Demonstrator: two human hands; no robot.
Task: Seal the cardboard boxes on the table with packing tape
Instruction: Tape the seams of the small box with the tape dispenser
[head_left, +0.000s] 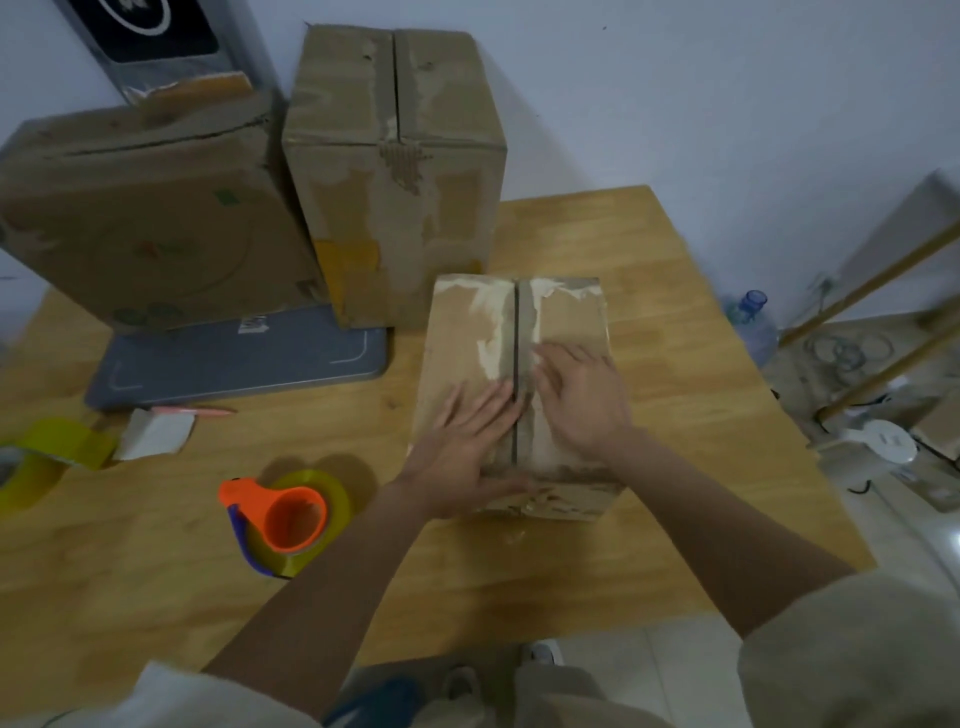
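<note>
While both hands (524, 415) press its flaps, small box (514, 332) stays closed.

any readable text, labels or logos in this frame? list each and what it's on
No text reads clearly.
Black panel leaning on the wall: part of a white ring logo, no legible letters.
Grey flat board under the boxes: small white mark near its far edge, too blurred to read.
Left cardboard box: faded green and red printed marks, illegible.
Box under the hands, tall box, tape dispenser: no print visible.
</note>
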